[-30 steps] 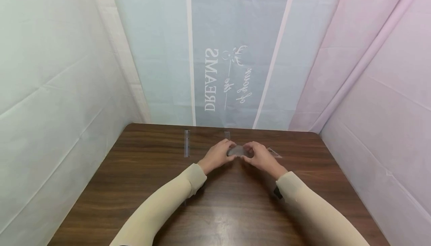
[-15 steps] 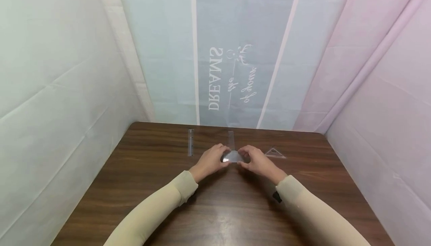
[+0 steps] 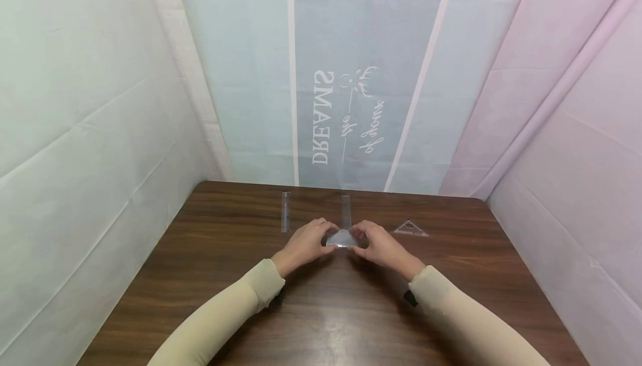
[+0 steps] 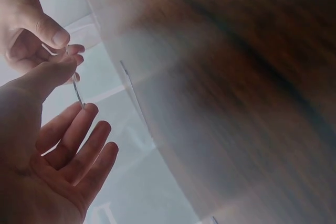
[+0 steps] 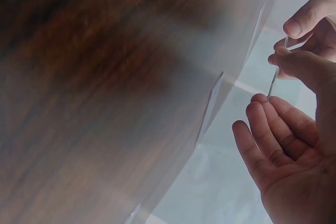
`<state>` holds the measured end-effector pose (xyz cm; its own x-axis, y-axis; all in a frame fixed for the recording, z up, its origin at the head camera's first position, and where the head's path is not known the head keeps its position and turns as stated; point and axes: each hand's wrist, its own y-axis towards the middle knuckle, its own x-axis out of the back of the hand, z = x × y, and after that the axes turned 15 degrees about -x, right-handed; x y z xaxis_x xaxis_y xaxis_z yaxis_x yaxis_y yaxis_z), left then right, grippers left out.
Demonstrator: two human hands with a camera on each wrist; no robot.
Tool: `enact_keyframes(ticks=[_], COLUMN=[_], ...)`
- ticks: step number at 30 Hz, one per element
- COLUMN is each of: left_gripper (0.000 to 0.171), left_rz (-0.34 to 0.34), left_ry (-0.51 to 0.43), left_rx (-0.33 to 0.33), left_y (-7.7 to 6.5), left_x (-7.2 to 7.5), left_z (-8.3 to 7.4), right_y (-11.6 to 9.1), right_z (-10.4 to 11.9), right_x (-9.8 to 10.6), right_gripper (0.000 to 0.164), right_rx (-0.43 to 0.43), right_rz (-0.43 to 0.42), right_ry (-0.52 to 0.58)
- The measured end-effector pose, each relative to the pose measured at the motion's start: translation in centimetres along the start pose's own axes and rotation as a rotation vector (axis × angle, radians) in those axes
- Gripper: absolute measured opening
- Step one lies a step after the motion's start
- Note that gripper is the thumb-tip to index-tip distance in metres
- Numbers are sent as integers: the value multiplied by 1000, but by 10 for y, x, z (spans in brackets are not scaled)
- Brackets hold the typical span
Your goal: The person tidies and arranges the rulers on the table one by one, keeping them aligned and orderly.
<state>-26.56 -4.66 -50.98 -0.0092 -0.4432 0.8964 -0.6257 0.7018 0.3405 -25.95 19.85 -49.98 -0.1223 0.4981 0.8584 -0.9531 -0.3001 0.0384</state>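
Observation:
Between both hands is a clear plastic protractor (image 3: 341, 238), held above the table with its straight edge toward me. My left hand (image 3: 306, 243) pinches its left end between thumb and fingertips. At the opposite end my right hand (image 3: 382, 249) grips it the same way. In the left wrist view the protractor (image 4: 79, 94) shows as a thin edge on, with the left hand's (image 4: 58, 145) lower fingers spread loosely. The right wrist view also has the protractor (image 5: 273, 83) edge on, pinched by the right hand (image 5: 286, 145).
A clear ruler (image 3: 346, 210) lies just beyond the hands. Another clear ruler (image 3: 285, 213) lies to the left, and a clear set square (image 3: 410, 228) to the right. All rest on the brown wooden table (image 3: 210, 277). Fabric hangings (image 3: 251, 104) enclose its back and sides.
Both hands have drawn the protractor back toward me and slightly left. The middle ruler and the set square, partly covered before, now show more. The view has shifted a little.

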Motion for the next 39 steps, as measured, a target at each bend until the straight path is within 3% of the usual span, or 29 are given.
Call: enact_keyframes(ticks=[10, 39], left_gripper=[44, 45], left_rz=[7, 36], left_ry=[10, -6], left_rx=[-29, -24], left_y=[-14, -59], left_x=[4, 19], left_z=[2, -16], right_y=[-6, -32], right_z=[9, 33], right_x=[-5, -19], right_gripper=[37, 36], right_rx=[32, 102], right_rz=[7, 53], right_ry=[-14, 13])
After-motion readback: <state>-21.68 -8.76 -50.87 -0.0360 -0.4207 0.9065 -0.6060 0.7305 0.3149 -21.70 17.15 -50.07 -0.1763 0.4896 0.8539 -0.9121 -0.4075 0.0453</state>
